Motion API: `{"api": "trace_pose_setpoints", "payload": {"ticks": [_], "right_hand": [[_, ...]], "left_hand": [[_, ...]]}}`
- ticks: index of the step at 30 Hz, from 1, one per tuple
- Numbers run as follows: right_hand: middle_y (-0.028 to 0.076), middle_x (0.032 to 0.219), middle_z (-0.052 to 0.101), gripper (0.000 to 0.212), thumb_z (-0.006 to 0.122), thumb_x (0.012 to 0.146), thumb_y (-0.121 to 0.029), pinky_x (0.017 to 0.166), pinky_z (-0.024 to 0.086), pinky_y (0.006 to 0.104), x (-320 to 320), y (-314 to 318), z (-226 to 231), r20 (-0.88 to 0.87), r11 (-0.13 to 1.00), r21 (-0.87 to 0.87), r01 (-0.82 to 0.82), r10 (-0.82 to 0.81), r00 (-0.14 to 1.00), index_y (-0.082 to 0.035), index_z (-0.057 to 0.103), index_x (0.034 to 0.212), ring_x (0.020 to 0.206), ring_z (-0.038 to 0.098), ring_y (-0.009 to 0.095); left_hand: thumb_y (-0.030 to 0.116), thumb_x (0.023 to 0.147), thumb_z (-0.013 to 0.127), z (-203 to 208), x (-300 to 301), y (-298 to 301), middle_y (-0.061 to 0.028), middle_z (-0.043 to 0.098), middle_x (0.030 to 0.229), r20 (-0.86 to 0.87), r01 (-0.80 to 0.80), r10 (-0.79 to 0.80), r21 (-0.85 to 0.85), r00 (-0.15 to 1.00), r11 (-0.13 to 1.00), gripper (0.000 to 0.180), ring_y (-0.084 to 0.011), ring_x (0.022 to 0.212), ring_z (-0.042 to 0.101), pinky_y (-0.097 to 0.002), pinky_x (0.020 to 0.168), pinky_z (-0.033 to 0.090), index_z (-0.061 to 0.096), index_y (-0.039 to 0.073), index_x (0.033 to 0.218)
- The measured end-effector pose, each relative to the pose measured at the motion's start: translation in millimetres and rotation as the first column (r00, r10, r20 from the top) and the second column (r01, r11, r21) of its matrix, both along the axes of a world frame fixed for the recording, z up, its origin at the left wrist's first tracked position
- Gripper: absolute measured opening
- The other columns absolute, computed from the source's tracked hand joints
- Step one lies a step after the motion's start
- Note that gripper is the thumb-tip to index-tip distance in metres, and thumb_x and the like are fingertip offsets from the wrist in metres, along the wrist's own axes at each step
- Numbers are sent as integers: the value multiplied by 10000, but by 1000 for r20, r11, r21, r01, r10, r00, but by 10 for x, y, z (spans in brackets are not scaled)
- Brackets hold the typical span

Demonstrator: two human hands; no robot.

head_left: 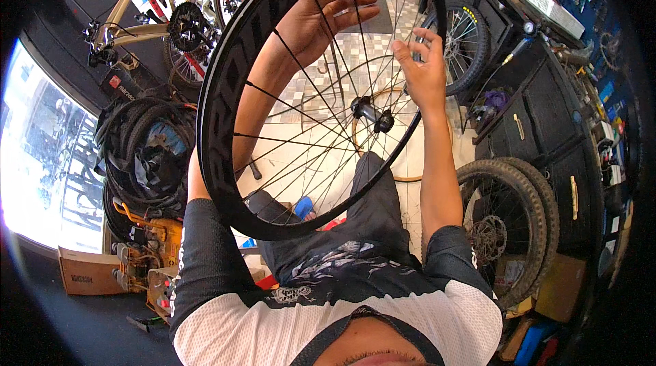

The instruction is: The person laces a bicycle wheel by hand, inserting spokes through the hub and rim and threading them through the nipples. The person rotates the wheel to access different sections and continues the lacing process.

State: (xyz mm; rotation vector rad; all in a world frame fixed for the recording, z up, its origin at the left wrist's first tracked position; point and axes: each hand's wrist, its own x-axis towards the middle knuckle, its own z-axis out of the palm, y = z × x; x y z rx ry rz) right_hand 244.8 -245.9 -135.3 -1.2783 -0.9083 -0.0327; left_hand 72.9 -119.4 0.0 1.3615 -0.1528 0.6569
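Note:
A bicycle wheel (234,192) with a deep black rim and black spokes stands tilted over my lap, its hub (372,114) near the middle of the view. My left forearm passes behind the spokes. My left hand (335,9) shows through them below the upper rim, fingers stretched and apart. At the wheel's right side my right hand (424,69) overlaps the rim, its thumb and partly bent fingers spread. Neither hand visibly closes round the rim or a spoke. How the wheel is supported cannot be made out.
Two knobbly-tyred wheels (529,229) lean by black drawers (523,127) at right. Another wheel (471,45) stands farther back. Bundled black tyres (140,140) hang at left above a yellow machine (164,233). A tan bike frame (126,30) and other bikes stand far left.

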Motion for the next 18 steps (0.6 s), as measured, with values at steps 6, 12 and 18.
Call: {"api": "trace_pose_setpoints", "payload": {"ticks": [6,12,18], "right_hand": [[23,826,681,551,783,938,-192,630,442,207,-98,174,-47,-105,955,27,-295,296,949,-31,469,1361,709,569,37],[-64,765,600,275,727,1000,-188,663,380,181,-149,253,-188,-136,913,77,-401,408,903,-64,595,1207,712,499,5],[-100,766,549,146,742,987,-188,628,337,185,-123,305,-216,-73,940,68,-334,338,938,-65,667,998,687,412,-1]], "left_hand": [[247,1038,644,-46,-116,207,-134,669,1183,28,-41,45,-104,999,994,238,-279,1132,691,-453,1031,589,618,37,1146],[184,1045,625,-357,-537,232,-168,703,1158,-151,-288,321,204,935,936,257,-283,1124,702,-431,969,608,621,-17,1206],[140,1033,635,-1018,-1353,323,-126,722,1112,-467,-56,187,279,864,959,233,-220,1030,716,-365,918,595,661,-26,1195]]}}
